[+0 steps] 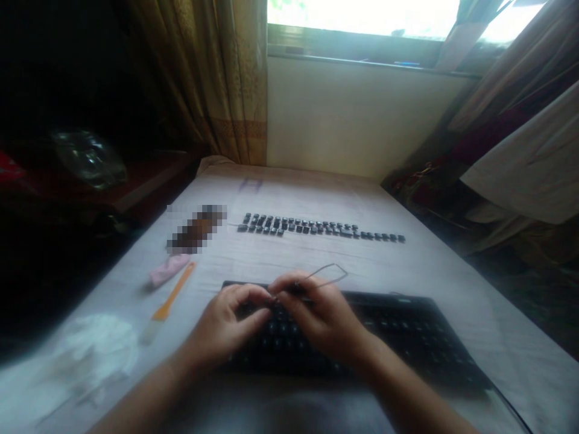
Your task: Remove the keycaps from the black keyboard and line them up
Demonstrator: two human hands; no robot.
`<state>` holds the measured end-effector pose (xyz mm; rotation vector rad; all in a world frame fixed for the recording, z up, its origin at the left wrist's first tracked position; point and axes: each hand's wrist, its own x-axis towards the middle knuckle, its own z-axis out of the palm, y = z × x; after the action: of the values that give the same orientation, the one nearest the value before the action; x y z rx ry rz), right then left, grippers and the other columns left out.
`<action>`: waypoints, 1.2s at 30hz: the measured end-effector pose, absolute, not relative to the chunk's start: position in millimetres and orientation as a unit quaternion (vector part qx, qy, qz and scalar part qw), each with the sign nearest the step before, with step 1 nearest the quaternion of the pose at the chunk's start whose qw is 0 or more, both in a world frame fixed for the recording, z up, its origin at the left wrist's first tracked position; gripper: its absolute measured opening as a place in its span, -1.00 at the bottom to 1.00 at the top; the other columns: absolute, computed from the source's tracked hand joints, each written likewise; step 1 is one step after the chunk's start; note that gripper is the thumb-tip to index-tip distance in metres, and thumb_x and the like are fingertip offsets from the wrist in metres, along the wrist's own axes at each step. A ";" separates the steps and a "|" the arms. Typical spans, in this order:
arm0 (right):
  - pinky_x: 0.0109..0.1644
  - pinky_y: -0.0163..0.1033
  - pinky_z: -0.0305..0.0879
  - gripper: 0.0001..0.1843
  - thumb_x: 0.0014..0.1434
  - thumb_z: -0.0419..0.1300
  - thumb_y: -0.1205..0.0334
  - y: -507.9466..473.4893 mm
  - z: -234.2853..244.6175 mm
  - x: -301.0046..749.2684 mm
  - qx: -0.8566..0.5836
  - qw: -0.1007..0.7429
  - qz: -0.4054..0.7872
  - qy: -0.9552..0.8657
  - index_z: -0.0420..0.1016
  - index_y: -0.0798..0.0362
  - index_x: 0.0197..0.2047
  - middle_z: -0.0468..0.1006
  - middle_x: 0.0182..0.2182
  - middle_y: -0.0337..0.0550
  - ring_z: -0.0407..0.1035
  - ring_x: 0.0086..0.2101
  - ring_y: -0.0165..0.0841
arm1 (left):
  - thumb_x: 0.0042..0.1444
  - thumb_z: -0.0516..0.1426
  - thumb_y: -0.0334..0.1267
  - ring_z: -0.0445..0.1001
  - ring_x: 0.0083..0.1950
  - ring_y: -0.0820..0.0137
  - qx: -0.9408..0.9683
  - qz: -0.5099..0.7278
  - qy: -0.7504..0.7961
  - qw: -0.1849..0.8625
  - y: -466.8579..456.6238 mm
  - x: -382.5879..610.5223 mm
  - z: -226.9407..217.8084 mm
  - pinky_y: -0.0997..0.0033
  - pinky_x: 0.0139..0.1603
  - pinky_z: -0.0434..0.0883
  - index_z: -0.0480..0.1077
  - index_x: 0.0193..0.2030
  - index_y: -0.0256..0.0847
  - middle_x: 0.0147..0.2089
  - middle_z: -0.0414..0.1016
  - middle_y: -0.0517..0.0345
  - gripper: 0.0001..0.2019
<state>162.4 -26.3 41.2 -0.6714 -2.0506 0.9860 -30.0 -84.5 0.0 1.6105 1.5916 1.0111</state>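
Note:
A black keyboard lies across the cloth in front of me, and both my hands are over its left half. My right hand is closed round a wire keycap puller, whose thin bent loop sticks out to the right above the knuckles. Thumb and index finger of my left hand are pinched together, meeting the right fingertips. A tiny dark thing is between the fingertips, too blurred to name. Beyond the keyboard, removed black keycaps lie in rows.
On the left are an orange-handled brush, a pink cloth, a pixelated patch and a crumpled white cloth. A cable runs off at the lower right. A curtain and window stand behind.

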 end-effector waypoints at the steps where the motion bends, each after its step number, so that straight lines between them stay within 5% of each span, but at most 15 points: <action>1: -0.16 -0.21 0.44 -0.87 0.26 0.12 0.31 -26.6 40.9 162.1 -0.263 0.381 0.380 -0.801 0.50 0.01 -0.19 0.64 -0.32 -0.15 0.53 -0.28 -0.34 | 0.07 0.23 -0.10 0.57 -0.09 0.21 0.614 0.385 0.607 0.327 -84.6 -30.1 0.1 0.22 0.03 0.46 0.55 -0.19 -0.05 -0.17 0.64 0.14 -0.81; 12: -0.16 -0.23 0.45 -0.82 0.29 0.05 0.38 -23.5 42.1 164.1 -0.264 0.435 0.318 -0.800 0.46 0.01 -0.18 0.62 -0.32 -0.16 0.53 -0.29 -0.34 | 0.04 0.22 -0.13 0.58 -0.16 0.23 0.598 0.379 0.624 0.331 -83.2 -30.6 2.4 0.24 -0.02 0.47 0.53 -0.24 -0.09 -0.23 0.64 0.15 -0.83; 20: -0.36 -0.29 0.37 -0.91 0.10 0.26 0.33 -19.2 21.9 159.6 -0.311 0.302 0.272 -0.859 0.55 0.02 -0.27 0.58 -0.43 -0.17 0.44 -0.46 -0.36 | 0.03 0.22 -0.10 0.57 -0.21 0.27 0.580 0.407 0.626 0.326 -83.0 -31.4 4.3 0.29 -0.09 0.50 0.54 -0.26 -0.09 -0.30 0.61 0.18 -0.81; 33: -0.37 -0.32 0.38 -0.88 0.13 0.24 0.32 -27.3 18.1 152.6 -0.295 0.320 0.220 -0.873 0.59 0.02 -0.24 0.59 -0.38 -0.14 0.48 -0.45 -0.36 | 0.10 0.20 -0.08 0.60 -0.21 0.28 0.571 0.413 0.592 0.391 -81.3 -34.5 4.5 0.41 -0.16 0.51 0.53 -0.23 -0.13 -0.28 0.64 0.17 -0.80; 36: -0.34 -0.31 0.38 -0.83 0.10 0.22 0.35 -15.0 23.1 155.8 -0.307 0.316 0.218 -0.871 0.59 0.02 -0.22 0.60 -0.37 -0.15 0.49 -0.43 -0.35 | 0.16 0.17 -0.05 0.60 -0.15 0.27 0.597 0.420 0.597 0.333 -80.9 -40.9 -2.4 0.38 -0.09 0.51 0.55 -0.19 -0.10 -0.23 0.65 0.15 -0.78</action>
<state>155.8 -15.0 23.1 -0.8095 -2.2944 0.5730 -40.9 -80.9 -2.4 1.5581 1.5603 1.0965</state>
